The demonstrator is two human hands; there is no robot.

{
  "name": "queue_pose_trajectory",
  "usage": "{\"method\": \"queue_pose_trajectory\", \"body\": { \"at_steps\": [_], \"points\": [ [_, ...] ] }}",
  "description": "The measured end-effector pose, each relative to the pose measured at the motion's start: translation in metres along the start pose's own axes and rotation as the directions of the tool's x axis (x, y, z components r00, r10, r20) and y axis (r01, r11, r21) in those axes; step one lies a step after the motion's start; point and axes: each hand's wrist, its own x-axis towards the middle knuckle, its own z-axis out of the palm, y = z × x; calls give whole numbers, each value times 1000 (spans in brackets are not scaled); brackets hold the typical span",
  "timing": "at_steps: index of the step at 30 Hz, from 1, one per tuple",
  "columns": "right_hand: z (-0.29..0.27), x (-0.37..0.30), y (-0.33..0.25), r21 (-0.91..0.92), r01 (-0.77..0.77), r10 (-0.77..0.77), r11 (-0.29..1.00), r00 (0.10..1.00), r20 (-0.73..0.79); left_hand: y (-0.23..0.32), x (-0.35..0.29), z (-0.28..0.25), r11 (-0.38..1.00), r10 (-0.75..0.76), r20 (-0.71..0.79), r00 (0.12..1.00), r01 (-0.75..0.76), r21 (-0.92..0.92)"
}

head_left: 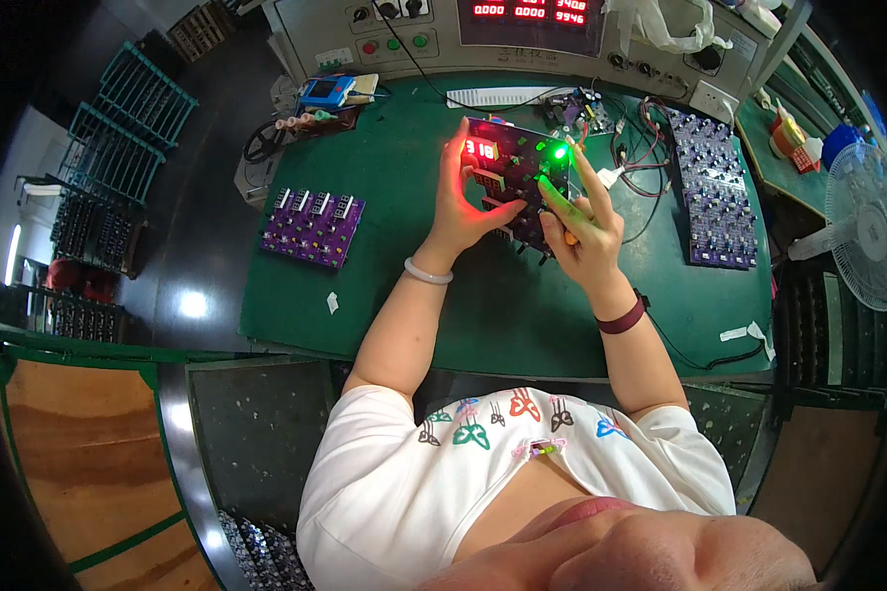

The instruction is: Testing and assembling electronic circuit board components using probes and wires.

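Observation:
My left hand (468,202) grips the left edge of a dark circuit board (517,172) held tilted above the green table mat (404,295). The board shows a lit red digit display at its upper left and a bright green light at its upper right. My right hand (581,222) rests on the board's right side, its forefinger stretched up toward the green light, with a small orange-handled tool tucked in the palm. A pale bangle sits on my left wrist and a dark red band on my right.
A purple board panel (313,227) lies on the mat at left, a long stack of purple boards (710,187) at right. Tangled wires (636,148) and a grey test console (522,34) with red readouts stand behind. A white fan (862,231) is far right.

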Motion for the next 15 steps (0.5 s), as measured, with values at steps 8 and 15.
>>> {"method": "queue_pose_trajectory", "body": {
  "at_steps": [8, 15],
  "points": [
    [-2, 0, 0, -33, 38, -38, 999, 999, -6, -5, -1, -2, 1000, -24, 8, 1000, 24, -18],
    [-28, -11, 6, -189, 126, -171, 974, 955, -241, -7, 1, -2, 999, -38, 14, 999, 39, -34]
  ]
}}
